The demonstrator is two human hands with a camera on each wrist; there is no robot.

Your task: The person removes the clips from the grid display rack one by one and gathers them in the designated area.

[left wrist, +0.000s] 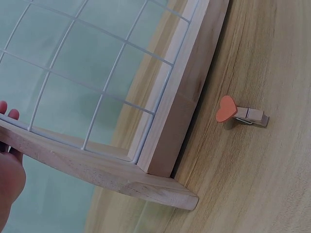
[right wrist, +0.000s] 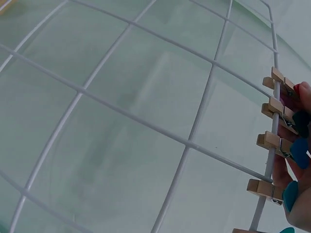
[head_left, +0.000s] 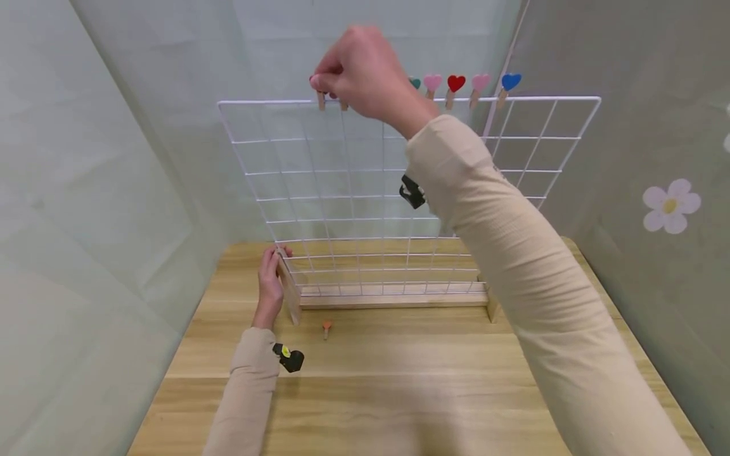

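Several heart-topped wooden clothespins already sit on the white wire grid panel's top edge. The right hand pinches another one there, far left of that row. One orange-heart clothespin is left on the light wooden table. The left hand rests with relaxed fingers against the grid's wooden base foot.

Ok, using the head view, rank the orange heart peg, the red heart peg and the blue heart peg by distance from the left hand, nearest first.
1. Orange heart peg: on the table, just right of the left hand.
2. Red heart peg: on the grid's top wire, up and to the right.
3. Blue heart peg: same wire, farther right.

A small wooden clothespin with a red heart top sits clipped upright on the white wire grid's top edge.
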